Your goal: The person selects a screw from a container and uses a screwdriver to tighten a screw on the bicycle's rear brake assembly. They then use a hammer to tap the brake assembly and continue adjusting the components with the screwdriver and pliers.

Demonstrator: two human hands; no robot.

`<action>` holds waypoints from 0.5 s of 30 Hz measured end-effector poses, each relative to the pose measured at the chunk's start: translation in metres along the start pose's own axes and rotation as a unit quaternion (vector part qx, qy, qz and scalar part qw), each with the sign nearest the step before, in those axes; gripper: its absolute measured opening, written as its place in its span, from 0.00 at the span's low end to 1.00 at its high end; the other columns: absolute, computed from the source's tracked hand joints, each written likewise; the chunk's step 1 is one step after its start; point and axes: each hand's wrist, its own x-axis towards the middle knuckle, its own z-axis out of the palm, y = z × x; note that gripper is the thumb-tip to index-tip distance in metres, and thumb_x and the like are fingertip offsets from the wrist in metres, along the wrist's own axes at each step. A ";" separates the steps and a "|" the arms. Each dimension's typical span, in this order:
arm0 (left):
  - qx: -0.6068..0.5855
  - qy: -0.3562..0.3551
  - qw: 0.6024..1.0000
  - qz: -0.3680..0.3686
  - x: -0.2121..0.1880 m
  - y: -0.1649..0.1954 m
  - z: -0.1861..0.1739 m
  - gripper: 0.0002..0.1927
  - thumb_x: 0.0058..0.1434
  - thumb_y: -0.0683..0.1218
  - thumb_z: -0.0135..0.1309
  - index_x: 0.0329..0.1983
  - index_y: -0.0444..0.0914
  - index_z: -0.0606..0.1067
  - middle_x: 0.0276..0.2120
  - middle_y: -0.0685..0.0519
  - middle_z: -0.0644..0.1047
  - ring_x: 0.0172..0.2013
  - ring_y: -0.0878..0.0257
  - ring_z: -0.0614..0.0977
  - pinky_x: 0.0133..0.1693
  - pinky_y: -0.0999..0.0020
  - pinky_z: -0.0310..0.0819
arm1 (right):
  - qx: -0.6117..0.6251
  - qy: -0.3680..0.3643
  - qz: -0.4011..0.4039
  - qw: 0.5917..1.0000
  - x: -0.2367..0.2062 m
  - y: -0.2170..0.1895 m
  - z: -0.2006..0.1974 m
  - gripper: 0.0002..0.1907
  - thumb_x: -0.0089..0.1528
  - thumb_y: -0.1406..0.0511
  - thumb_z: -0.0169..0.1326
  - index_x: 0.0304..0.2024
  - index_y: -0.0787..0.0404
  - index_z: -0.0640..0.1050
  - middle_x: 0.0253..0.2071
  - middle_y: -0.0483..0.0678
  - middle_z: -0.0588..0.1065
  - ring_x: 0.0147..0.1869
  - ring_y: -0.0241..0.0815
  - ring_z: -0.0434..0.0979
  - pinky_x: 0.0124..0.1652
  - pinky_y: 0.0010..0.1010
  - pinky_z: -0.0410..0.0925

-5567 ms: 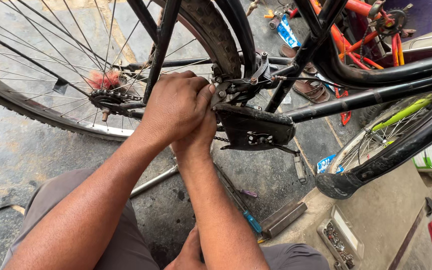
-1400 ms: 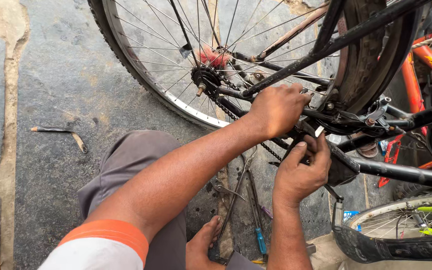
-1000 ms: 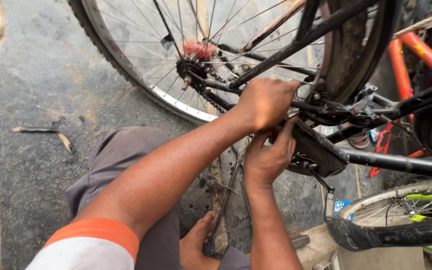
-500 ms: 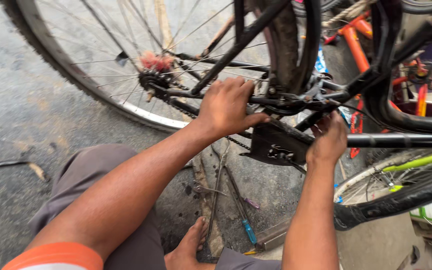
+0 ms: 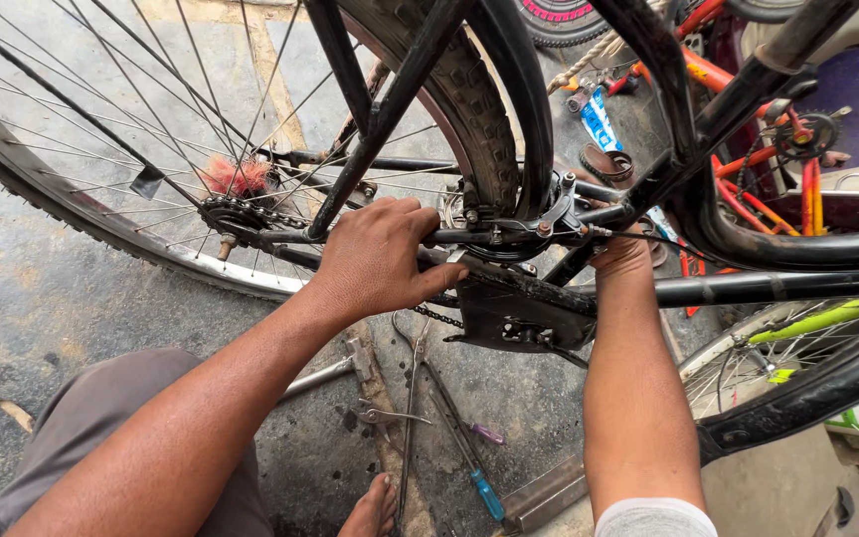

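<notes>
At frame centre, left hand (image 5: 385, 261) curled over the black chainstay (image 5: 449, 237), fingers (image 5: 428, 221) closed on the tube just at 9 o'clock of the rear brake (image 5: 539, 219). Right hand (image 5: 620, 255) at 3 o'clock of the brake, pressed against the frame; fingers hidden, grip impossible to tell. Black chain guard (image 5: 519, 313) directly at 6 o'clock of the brake. Rear sprocket (image 5: 234, 211) with chain at 9 o'clock. Blue-handled screwdriver (image 5: 469, 459) and pliers (image 5: 408, 418) lying on the concrete floor (image 5: 42, 288) below.
</notes>
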 end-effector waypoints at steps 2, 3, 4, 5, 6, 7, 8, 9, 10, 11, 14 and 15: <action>0.010 0.018 1.000 0.010 -0.001 -0.002 0.003 0.26 0.57 0.68 0.58 0.29 0.41 0.75 0.28 0.53 0.72 0.36 0.56 0.79 0.36 0.54 0.75 | 0.005 0.001 -0.010 1.000 0.008 -0.001 0.003 0.13 0.74 0.65 0.55 0.57 0.66 0.76 0.49 0.53 0.79 0.47 0.45 0.81 0.47 0.37 0.74; 0.015 0.014 1.000 0.008 -0.002 -0.002 0.005 0.24 0.59 0.67 0.57 0.31 0.42 0.75 0.27 0.53 0.72 0.36 0.57 0.79 0.36 0.54 0.75 | 0.007 0.003 -0.014 1.000 0.011 -0.001 0.004 0.12 0.74 0.65 0.55 0.56 0.66 0.76 0.48 0.53 0.79 0.47 0.45 0.81 0.47 0.36 0.74; 0.019 0.010 1.000 0.005 -0.004 -0.003 0.006 0.23 0.60 0.66 0.56 0.33 0.42 0.75 0.27 0.54 0.71 0.35 0.58 0.79 0.35 0.54 0.75 | 0.008 0.005 -0.018 1.000 0.012 -0.002 0.008 0.12 0.74 0.65 0.55 0.56 0.66 0.76 0.48 0.53 0.79 0.46 0.45 0.80 0.46 0.36 0.74; 0.011 0.017 1.000 0.014 -0.005 -0.004 0.007 0.27 0.59 0.69 0.56 0.32 0.42 0.75 0.28 0.53 0.71 0.36 0.57 0.79 0.35 0.54 0.75 | 0.011 0.008 -0.020 1.000 0.015 -0.002 0.011 0.11 0.74 0.65 0.55 0.55 0.66 0.76 0.47 0.53 0.79 0.46 0.44 0.80 0.46 0.36 0.74; 0.001 0.025 0.999 0.023 -0.006 -0.005 0.007 0.30 0.59 0.73 0.55 0.32 0.41 0.74 0.28 0.53 0.71 0.36 0.56 0.79 0.35 0.54 0.75 | 0.010 0.009 -0.024 1.000 0.015 -0.002 0.014 0.11 0.74 0.65 0.55 0.54 0.66 0.76 0.46 0.52 0.78 0.45 0.44 0.80 0.45 0.35 0.74; -0.009 0.032 0.999 0.032 -0.007 -0.006 0.007 0.34 0.59 0.76 0.54 0.31 0.41 0.74 0.29 0.53 0.71 0.37 0.56 0.79 0.35 0.53 0.75 | 0.012 0.012 -0.026 1.000 0.015 -0.002 0.017 0.10 0.73 0.65 0.55 0.53 0.66 0.76 0.46 0.52 0.78 0.45 0.44 0.80 0.45 0.35 0.73; -0.008 0.015 1.000 0.026 -0.007 -0.006 0.007 0.37 0.54 0.79 0.53 0.29 0.40 0.74 0.28 0.53 0.71 0.36 0.56 0.78 0.35 0.54 0.75 | 0.011 0.013 -0.027 0.999 0.015 -0.002 0.019 0.10 0.73 0.65 0.55 0.52 0.66 0.76 0.45 0.52 0.78 0.44 0.43 0.79 0.44 0.34 0.73; -0.006 0.000 1.000 0.018 -0.007 -0.007 0.007 0.40 0.50 0.82 0.52 0.27 0.40 0.73 0.27 0.53 0.70 0.35 0.56 0.78 0.34 0.54 0.75 | 0.012 0.012 -0.027 0.999 0.015 -0.002 0.021 0.09 0.73 0.65 0.55 0.51 0.65 0.76 0.45 0.52 0.78 0.44 0.43 0.79 0.44 0.34 0.73; -0.004 -0.015 1.000 0.010 -0.007 -0.007 0.007 0.44 0.45 0.85 0.52 0.25 0.39 0.73 0.26 0.52 0.70 0.34 0.57 0.78 0.34 0.55 0.75 | 0.012 0.012 -0.028 0.999 0.014 -0.002 0.022 0.09 0.73 0.65 0.55 0.51 0.65 0.75 0.44 0.51 0.78 0.43 0.43 0.79 0.43 0.34 0.73; 0.000 -0.007 1.000 0.016 -0.007 -0.007 0.007 0.44 0.46 0.85 0.50 0.26 0.40 0.73 0.27 0.52 0.70 0.34 0.57 0.78 0.33 0.55 0.75 | 0.012 0.011 -0.028 0.999 0.014 -0.001 0.022 0.08 0.73 0.65 0.55 0.50 0.65 0.75 0.43 0.51 0.78 0.43 0.42 0.79 0.43 0.33 0.72; 0.008 0.011 0.999 0.036 -0.006 -0.006 0.007 0.44 0.47 0.86 0.48 0.28 0.40 0.73 0.27 0.52 0.70 0.34 0.57 0.78 0.31 0.56 0.76 | 0.012 0.014 -0.030 0.999 0.015 0.001 0.020 0.07 0.73 0.65 0.55 0.47 0.65 0.75 0.42 0.50 0.77 0.41 0.42 0.78 0.41 0.32 0.72; 0.007 0.014 0.999 0.041 -0.005 -0.006 0.008 0.44 0.48 0.85 0.49 0.29 0.40 0.73 0.28 0.52 0.70 0.34 0.57 0.78 0.31 0.55 0.76 | 0.010 0.016 -0.029 0.999 0.017 0.001 0.018 0.07 0.73 0.65 0.55 0.47 0.65 0.75 0.41 0.50 0.77 0.41 0.41 0.78 0.41 0.32 0.71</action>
